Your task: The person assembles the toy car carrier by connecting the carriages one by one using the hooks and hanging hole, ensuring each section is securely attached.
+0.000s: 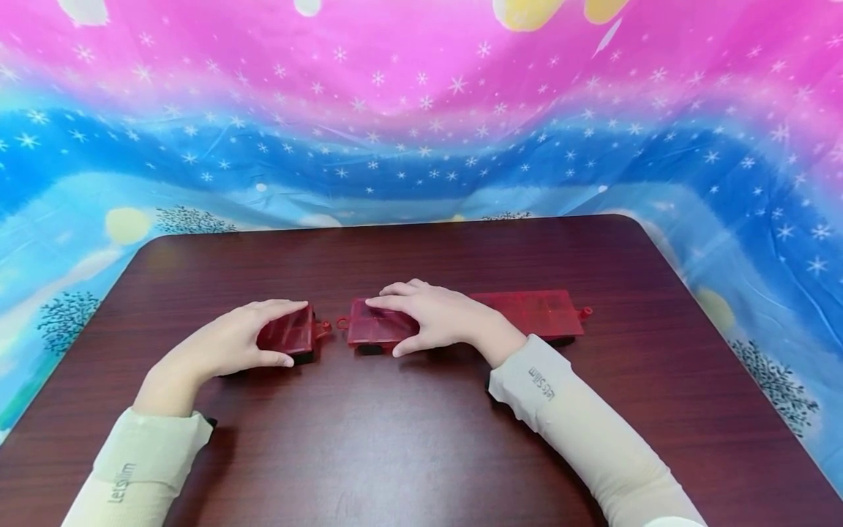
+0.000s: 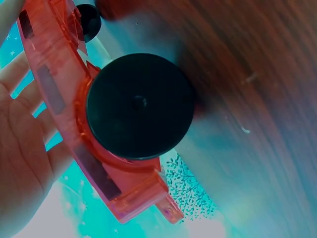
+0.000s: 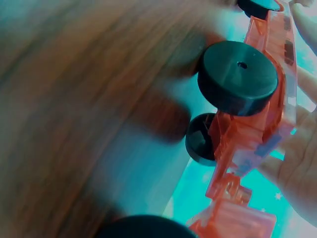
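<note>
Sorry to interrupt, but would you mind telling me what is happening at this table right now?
A person sits at a dark wooden table with three translucent red plastic wheeled cars in a row. The left hand grips the left car, the right hand grips the middle car. Their end hooks face each other across a small gap, not yet joined. The third car sits behind the right wrist. The wrist views show black wheels beneath.

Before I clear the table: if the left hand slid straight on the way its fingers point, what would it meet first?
Likely the middle red car, held by the right hand. The left hand already grips its own red car, which would touch first.
</note>
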Tool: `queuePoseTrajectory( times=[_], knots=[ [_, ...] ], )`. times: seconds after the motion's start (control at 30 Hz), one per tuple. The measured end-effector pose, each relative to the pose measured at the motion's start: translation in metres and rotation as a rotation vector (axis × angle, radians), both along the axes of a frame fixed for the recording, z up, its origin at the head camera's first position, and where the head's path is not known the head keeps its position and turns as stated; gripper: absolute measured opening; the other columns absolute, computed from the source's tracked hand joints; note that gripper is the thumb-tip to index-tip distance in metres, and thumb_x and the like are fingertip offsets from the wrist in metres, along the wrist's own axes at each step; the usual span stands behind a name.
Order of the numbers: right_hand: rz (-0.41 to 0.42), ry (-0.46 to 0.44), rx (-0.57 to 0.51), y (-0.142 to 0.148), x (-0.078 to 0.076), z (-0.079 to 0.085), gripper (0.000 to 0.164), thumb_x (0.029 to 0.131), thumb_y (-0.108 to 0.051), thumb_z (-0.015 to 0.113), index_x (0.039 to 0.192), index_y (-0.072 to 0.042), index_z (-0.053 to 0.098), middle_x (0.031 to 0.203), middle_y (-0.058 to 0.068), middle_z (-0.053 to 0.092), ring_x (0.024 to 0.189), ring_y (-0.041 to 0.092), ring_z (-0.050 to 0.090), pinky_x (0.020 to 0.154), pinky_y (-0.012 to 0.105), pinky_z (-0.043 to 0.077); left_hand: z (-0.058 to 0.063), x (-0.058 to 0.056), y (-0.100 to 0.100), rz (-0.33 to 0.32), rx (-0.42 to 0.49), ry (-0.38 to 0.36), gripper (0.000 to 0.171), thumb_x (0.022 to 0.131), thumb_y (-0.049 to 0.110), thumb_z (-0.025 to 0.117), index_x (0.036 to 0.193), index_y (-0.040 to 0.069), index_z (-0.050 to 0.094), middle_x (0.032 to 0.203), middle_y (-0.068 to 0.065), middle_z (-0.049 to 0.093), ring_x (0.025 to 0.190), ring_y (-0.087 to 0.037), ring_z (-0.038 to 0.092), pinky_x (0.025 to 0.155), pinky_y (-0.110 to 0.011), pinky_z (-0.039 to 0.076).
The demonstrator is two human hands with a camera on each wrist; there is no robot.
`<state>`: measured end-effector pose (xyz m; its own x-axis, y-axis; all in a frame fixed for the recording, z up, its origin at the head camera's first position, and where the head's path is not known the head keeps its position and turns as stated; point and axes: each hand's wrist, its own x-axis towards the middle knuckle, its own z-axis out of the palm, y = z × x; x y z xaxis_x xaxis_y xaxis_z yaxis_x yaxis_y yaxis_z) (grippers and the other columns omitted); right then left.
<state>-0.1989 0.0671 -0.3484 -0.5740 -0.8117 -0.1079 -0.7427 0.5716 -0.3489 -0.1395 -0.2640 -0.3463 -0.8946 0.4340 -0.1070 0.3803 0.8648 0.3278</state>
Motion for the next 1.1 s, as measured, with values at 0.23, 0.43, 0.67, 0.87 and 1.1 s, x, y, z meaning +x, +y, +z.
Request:
queuePoseTrajectory(
  times=[0.23,0.43,0.67,0.87,1.1],
  knots=[
    [-0.002,-0.04,0.031,-0.007,-0.004,-0.004,0.082,0.084,-0.047,0.076,0.154,-0.029,0.038,0.153,0.001,0.042,0.138,0.022,0.043,0.112,0.046,0.041,0.0,0.001,0.002,0.008,-0.017,0.002,0.086,0.075,0.041,0.085,0.148,0.016,0.046,0.141,-0.016,0.054,0.122,-0.037,0.052,0.084,-0.052,0.058],
    [-0.003,-0.056,0.022,-0.009,-0.005,-0.005,0.078,0.086,-0.041,0.075,0.154,-0.028,0.039,0.149,0.003,0.045,0.134,0.02,0.045,0.114,0.048,0.038,-0.002,0.0,0.002,0.004,-0.022,0.016,0.085,0.075,0.037,0.086,0.147,0.014,0.047,0.139,-0.015,0.055,0.12,-0.036,0.053,0.084,-0.052,0.058],
    [-0.009,-0.056,0.03,-0.007,-0.005,-0.005,0.077,0.086,-0.039,0.075,0.153,-0.026,0.04,0.148,0.004,0.046,0.135,0.02,0.045,0.118,0.054,0.031,-0.001,-0.005,0.008,0.0,-0.035,0.008,0.084,0.075,0.035,0.085,0.147,0.015,0.047,0.139,-0.012,0.056,0.12,-0.034,0.054,0.088,-0.052,0.057],
    [-0.02,-0.053,0.024,-0.005,-0.006,-0.005,0.077,0.085,-0.04,0.074,0.153,-0.027,0.041,0.151,0.005,0.044,0.137,0.022,0.043,0.118,0.05,0.034,0.001,-0.007,0.012,-0.001,-0.053,0.001,0.085,0.074,0.036,0.086,0.147,0.015,0.048,0.14,-0.013,0.056,0.122,-0.035,0.054,0.091,-0.053,0.056],
    [-0.022,-0.067,-0.015,0.0,-0.008,-0.004,0.077,0.085,-0.038,0.075,0.152,-0.025,0.042,0.15,0.005,0.045,0.136,0.022,0.044,0.113,0.047,0.039,0.002,-0.01,0.015,-0.004,-0.056,-0.003,0.085,0.074,0.038,0.086,0.147,0.016,0.048,0.141,-0.013,0.055,0.122,-0.036,0.054,0.089,-0.053,0.057]
  ],
)
